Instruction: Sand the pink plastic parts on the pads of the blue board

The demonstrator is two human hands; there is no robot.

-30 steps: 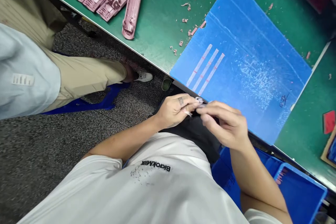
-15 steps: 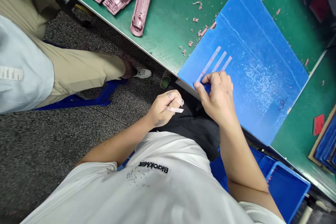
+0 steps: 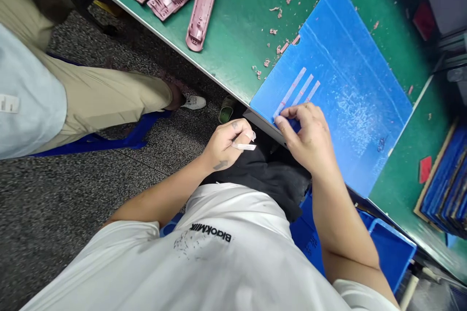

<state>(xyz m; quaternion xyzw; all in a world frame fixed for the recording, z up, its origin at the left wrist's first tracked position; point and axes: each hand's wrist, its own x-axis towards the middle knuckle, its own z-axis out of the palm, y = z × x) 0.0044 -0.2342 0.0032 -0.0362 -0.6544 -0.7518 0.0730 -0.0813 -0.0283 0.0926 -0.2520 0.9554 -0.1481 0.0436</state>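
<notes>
The left hand (image 3: 223, 146) pinches a pale pink plastic strip (image 3: 243, 146) at the near bench edge. The right hand (image 3: 306, 138) curls narrowly on a blue corrugated plastic board (image 3: 365, 107), beside three pink strips (image 3: 292, 92); any grip is hidden.

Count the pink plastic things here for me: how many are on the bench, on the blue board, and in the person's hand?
Long pink moulded pieces on the green bench: 4
Thin pale strips on the blue board: 3
Thin pale strip in the left hand: 1
Total: 8
</notes>
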